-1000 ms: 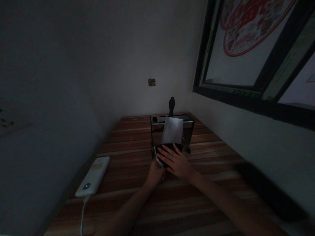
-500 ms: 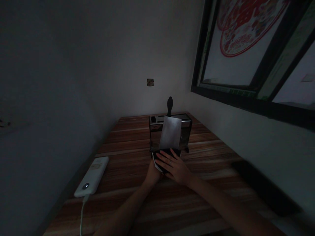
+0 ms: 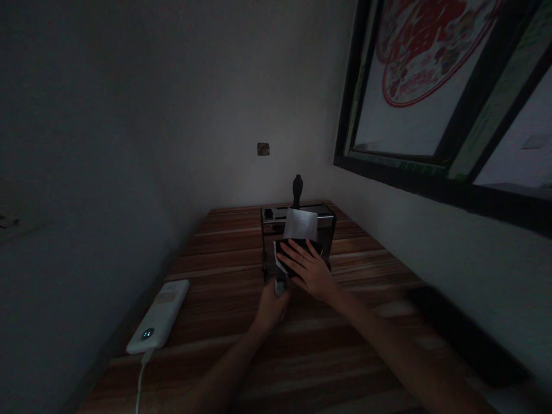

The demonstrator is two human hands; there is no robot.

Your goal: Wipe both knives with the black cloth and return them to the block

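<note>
R hand and black cloth have slid up the flat blade since ½ sec ago, so less metal shows. L hand is wrapped round the handle; R hand lies flat on the black cloth. Blade is over the tabletop, by the metal box. Prob. wiping it; next move needs a firm L grip w/ light R press.

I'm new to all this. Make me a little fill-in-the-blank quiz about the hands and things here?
The left hand grips the metal blade by its ____.
The right hand spreads its ____ over a black cloth-like piece.
Seen from above the hands, the white device lies to their ____.

Missing words: handle; fingers; left.
</note>
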